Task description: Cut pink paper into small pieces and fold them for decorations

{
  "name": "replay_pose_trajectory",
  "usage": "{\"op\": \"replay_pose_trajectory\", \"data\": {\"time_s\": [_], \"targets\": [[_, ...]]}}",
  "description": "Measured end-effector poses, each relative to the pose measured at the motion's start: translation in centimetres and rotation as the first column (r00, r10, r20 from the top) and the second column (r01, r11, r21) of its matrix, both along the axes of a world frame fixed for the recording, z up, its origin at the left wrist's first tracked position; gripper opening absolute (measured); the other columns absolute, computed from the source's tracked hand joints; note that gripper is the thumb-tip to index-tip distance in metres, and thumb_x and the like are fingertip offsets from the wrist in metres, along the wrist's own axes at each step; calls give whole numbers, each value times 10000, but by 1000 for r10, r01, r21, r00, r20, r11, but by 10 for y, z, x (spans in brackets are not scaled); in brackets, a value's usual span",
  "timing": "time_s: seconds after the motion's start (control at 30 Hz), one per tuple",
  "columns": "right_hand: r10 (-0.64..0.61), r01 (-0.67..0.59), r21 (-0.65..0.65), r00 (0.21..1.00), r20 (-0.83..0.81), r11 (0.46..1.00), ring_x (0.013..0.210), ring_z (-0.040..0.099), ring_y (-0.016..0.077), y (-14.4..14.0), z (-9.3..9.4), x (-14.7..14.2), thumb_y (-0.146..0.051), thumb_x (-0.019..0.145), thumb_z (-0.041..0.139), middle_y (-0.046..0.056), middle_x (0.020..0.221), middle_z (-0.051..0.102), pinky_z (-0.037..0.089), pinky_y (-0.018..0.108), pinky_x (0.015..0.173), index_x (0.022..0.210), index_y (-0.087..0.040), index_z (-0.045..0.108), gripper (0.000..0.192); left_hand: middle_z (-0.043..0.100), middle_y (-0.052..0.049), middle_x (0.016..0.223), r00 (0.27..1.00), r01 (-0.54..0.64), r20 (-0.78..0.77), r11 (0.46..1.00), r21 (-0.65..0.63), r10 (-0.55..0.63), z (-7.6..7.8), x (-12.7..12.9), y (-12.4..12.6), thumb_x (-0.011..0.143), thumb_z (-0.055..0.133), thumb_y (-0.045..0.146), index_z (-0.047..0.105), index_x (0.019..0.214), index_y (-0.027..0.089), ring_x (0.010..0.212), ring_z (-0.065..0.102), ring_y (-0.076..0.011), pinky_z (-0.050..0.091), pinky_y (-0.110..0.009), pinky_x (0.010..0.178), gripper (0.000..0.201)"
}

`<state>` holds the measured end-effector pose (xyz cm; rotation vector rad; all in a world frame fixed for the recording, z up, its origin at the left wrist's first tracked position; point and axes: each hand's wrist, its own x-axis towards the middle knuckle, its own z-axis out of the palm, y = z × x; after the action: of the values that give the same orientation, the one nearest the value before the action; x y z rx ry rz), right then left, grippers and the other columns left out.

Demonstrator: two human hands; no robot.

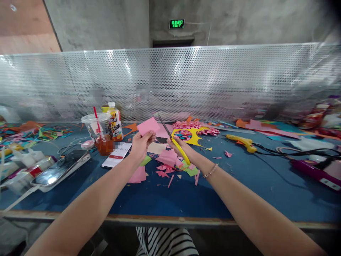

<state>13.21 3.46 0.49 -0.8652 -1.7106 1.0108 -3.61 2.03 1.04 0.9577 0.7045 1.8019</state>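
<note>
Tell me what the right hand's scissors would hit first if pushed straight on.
The right hand aims the scissors up and left; their tips sit beside the pink paper held by the left hand. That paper likely comes first, though depth is unclear.

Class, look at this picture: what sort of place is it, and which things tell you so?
Probably a shared craft workbench in a bare industrial room: coloured paper scraps litter the blue table, a yellow glue gun lies plugged in, and a green exit sign hangs on the concrete wall.

Plastic cup [96, 125] with red straw, juice bottle [115, 123], phone [61, 170], glue gun [243, 141]
</note>
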Motion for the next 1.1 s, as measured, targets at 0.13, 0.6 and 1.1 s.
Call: {"op": "replay_pose_trajectory", "data": {"time_s": [0.13,0.6,1.1], "targets": [[67,-48,-158,991,119,986,376,356,75,-9,0,-1,-518,663,616,-61,440,387,296,204,345,649,-201,497,339,640,-22,621,1000,0,-4,1000,0,0,-2,2,0,537,757,261,620,709,106,535,577,-82,472,-226,583,270],[78,-28,-235,976,204,972,292,324,57,-28,13,-8,-619,728,497,-67,386,345,287,190,285,578,-200,379,460,646,-37,616,1000,-23,0,1000,-15,23,-1,6,-5,543,744,237,629,710,89,529,582,-88,466,-231,582,251],[-125,166,-57,892,434,984,245,388,97,-34,17,-14,-608,770,441,-46,357,369,296,208,244,609,-189,419,450,636,-21,583,999,-9,47,1000,-23,10,6,7,-11,522,760,210,630,684,91,518,578,-77,462,-201,557,239]]}}
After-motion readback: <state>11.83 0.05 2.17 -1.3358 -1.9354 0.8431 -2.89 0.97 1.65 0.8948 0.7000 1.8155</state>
